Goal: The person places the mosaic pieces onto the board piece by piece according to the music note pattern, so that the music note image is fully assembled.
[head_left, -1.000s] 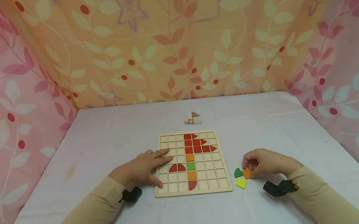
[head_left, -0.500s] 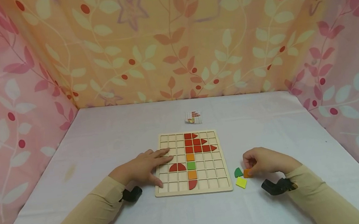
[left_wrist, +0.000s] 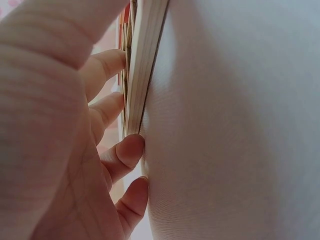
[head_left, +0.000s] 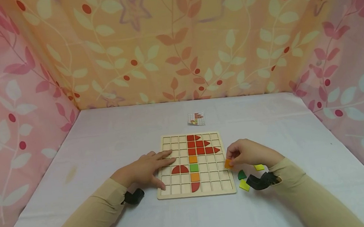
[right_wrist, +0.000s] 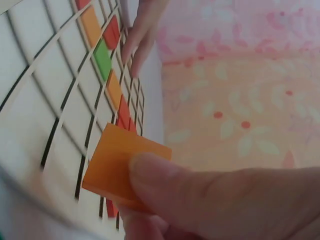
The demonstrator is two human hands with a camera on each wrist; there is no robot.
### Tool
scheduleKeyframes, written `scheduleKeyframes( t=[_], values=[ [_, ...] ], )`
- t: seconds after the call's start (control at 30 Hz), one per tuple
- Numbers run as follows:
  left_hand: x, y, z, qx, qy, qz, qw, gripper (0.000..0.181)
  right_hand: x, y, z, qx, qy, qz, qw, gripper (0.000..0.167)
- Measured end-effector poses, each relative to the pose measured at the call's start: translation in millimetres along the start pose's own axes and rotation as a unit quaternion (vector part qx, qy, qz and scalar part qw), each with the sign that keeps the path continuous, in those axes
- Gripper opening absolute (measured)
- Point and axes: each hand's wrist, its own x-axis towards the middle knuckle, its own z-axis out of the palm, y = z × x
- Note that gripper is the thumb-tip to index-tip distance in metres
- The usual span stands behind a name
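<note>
My right hand pinches an orange square tile between thumb and fingers, above the right edge of a wooden grid board. My left hand rests at the board's left side, fingers spread, with some fingertips on the grid and the thumb at its lower left edge. Set in the grid are red squares and triangles at the top, then a column with orange squares, a light green square and a red quarter-round. Two red quarter-rounds form a half disc left of that column.
Right of the board lie a dark green quarter-round tile, a yellow square tile and another yellow tile partly behind my right wrist. A small printed pattern card lies beyond the board on the white cloth.
My right hand has picked up the orange square from beside the green tile and carried it left to the board's edge. A second yellow tile now shows. The left hand has stayed still.
</note>
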Motion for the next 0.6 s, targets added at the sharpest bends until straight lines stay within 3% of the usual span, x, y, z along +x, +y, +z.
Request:
scheduleKeyframes(
  t=[0.17, 0.6],
  values=[
    [0.5, 0.4, 0.0, -0.002, -0.001, -0.003, 1.0, 0.097, 17.5, -19.1, 10.5, -0.001, 0.004, -0.041, 0.9992, 0.007],
    [-0.4, 0.7, -1.4, -0.004, -0.003, 0.002, 1.0, 0.096, 52.5, -59.9, 41.2, -0.001, 0.008, -0.09, 0.9959, 0.005]
  ],
)
